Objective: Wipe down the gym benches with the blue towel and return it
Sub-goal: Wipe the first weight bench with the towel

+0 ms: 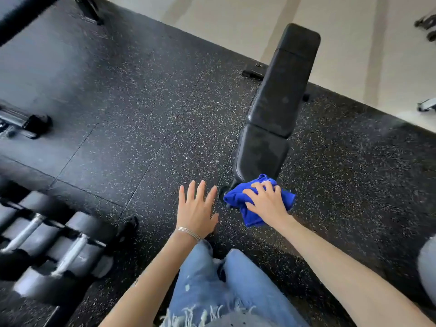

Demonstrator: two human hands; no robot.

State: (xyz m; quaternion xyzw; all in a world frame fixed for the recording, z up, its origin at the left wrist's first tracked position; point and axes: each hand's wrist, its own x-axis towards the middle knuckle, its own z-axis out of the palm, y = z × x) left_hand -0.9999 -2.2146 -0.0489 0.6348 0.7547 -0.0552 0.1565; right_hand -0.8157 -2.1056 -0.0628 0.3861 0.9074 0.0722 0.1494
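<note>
A black padded gym bench (276, 109) runs away from me across the speckled rubber floor, its near seat pad closest to my hands. My right hand (266, 201) presses a bunched blue towel (238, 197) against the near end of the seat pad, fingers spread over the cloth. The near edge of the pad is hidden under the towel. My left hand (195, 208) hovers to the left of the bench with fingers apart, holding nothing, thin bracelets on the wrist.
A dumbbell rack (47, 244) with several dumbbells stands at the lower left. Another machine's foot (26, 123) sits at the left edge. Pale flooring (354, 43) begins beyond the bench, with equipment wheels (427, 105) at the right. My jeans-clad legs (212, 291) are below.
</note>
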